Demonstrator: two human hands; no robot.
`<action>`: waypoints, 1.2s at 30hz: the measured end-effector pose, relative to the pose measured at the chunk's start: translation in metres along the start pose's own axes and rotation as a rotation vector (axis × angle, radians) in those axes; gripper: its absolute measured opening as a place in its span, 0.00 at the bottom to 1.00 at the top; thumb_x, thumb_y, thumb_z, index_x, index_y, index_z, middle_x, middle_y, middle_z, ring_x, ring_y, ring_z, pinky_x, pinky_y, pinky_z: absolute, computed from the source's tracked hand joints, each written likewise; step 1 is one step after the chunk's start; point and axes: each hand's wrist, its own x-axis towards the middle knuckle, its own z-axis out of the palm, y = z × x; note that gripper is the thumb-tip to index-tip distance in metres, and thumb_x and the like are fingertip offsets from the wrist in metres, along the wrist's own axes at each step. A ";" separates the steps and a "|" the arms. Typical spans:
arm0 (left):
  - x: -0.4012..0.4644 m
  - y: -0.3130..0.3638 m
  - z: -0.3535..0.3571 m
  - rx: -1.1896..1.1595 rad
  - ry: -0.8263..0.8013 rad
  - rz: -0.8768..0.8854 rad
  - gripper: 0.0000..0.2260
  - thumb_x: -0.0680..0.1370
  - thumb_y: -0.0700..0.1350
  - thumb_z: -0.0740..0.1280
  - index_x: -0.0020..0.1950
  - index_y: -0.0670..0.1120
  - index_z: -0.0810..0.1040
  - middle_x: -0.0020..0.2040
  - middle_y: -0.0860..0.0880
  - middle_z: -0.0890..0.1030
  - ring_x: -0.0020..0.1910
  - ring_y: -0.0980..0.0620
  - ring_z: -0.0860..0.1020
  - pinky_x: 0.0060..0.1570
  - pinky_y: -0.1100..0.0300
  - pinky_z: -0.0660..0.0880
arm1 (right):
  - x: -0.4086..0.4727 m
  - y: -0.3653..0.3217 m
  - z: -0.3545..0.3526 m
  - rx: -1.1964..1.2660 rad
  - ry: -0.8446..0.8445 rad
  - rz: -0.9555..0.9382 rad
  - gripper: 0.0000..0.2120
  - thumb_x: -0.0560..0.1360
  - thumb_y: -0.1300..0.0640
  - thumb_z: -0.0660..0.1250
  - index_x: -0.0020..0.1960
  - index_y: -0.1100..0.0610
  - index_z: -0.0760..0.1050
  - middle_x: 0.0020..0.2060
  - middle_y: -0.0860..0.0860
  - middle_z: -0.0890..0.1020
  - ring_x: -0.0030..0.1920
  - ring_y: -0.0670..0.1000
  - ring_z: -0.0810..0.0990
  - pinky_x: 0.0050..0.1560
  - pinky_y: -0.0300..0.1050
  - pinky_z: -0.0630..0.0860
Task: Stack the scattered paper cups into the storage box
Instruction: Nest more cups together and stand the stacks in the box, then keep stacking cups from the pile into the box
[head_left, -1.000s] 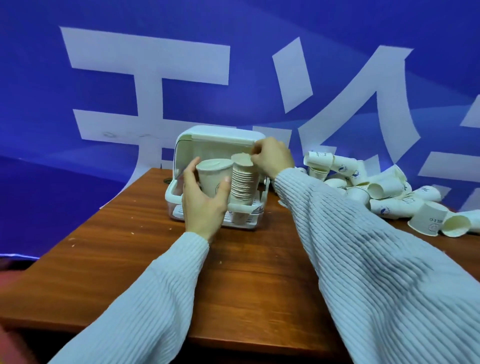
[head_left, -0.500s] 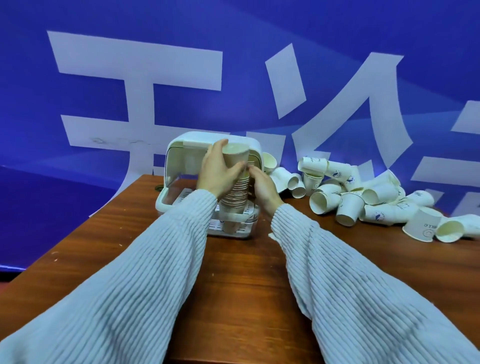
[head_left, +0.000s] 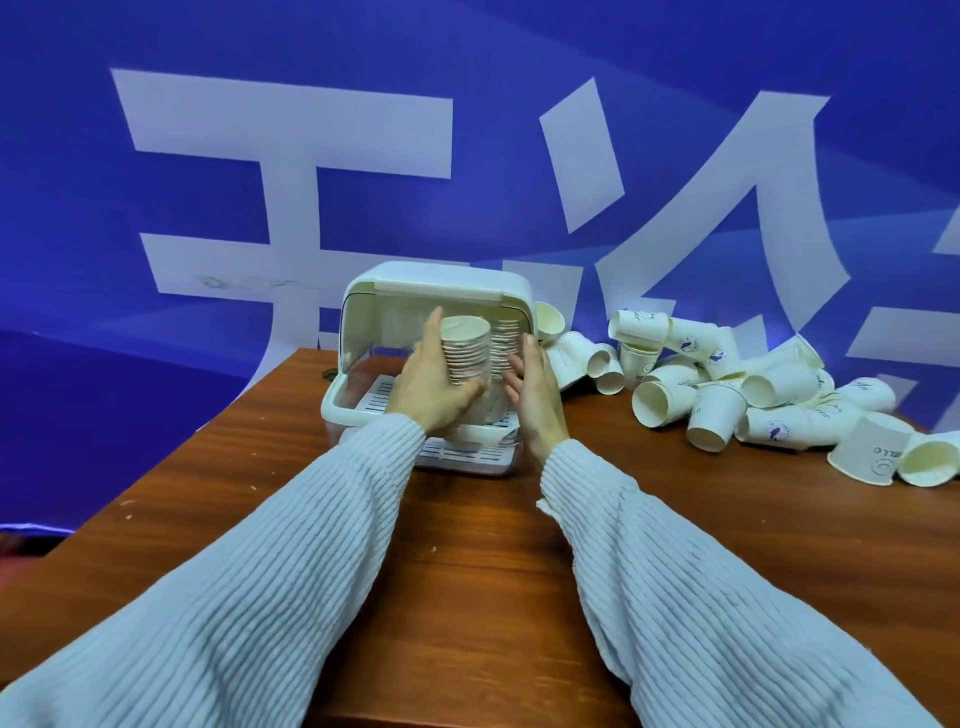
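Since the earlier frames your left hand (head_left: 426, 387) has carried its cup across onto the tall stack (head_left: 465, 353) and now wraps that stack from the left, thumb up along its side, fingers curled under the lower cups. Your right hand (head_left: 535, 395) has dropped off the stack top; it now stands just right of the stacks with fingers straight, grasping nothing, perhaps brushing the second stack (head_left: 503, 345) behind.

Both stacks stand inside the storage box (head_left: 358, 410), whose lid is raised at the far side. Loose cups (head_left: 727, 384) lie in a heap on the surface (head_left: 467, 571) to the right of the box, well apart from your hands, so most of the job looks undone.

Risks, as judged from here:
- Tall stack leans slightly; letting go with the left before it seats could tip it onto the second stack or out over the near rim.
- Squeezing the lower cups may crush paper walls and jam the nesting.
- A right-hand sweep toward the heap could knock the box's right side cups rolling off the surface.

Hard to read: stack bases are hidden behind your hands and the box rim, so seating on the slatted tray cannot be confirmed. Heap count unclear; the far-right cups run to the frame edge.
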 end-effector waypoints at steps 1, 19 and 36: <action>0.005 -0.002 -0.001 0.010 0.054 -0.042 0.50 0.73 0.51 0.78 0.83 0.53 0.46 0.76 0.41 0.69 0.74 0.39 0.70 0.70 0.44 0.68 | -0.002 0.002 0.001 -0.007 0.015 -0.014 0.38 0.75 0.27 0.56 0.80 0.45 0.64 0.75 0.49 0.73 0.72 0.48 0.74 0.77 0.55 0.67; 0.064 -0.019 0.015 -0.052 0.008 -0.222 0.53 0.75 0.51 0.77 0.82 0.41 0.39 0.76 0.35 0.68 0.74 0.36 0.70 0.72 0.45 0.68 | -0.004 0.001 -0.005 -0.197 -0.132 -0.042 0.33 0.82 0.32 0.56 0.82 0.46 0.59 0.79 0.45 0.67 0.75 0.43 0.65 0.76 0.47 0.61; -0.062 0.068 0.072 -0.321 0.141 0.116 0.05 0.76 0.44 0.69 0.52 0.51 0.80 0.37 0.52 0.80 0.41 0.48 0.79 0.47 0.51 0.76 | -0.016 0.003 -0.064 -0.275 0.284 -0.104 0.10 0.77 0.61 0.66 0.47 0.47 0.81 0.49 0.48 0.86 0.54 0.51 0.83 0.61 0.52 0.79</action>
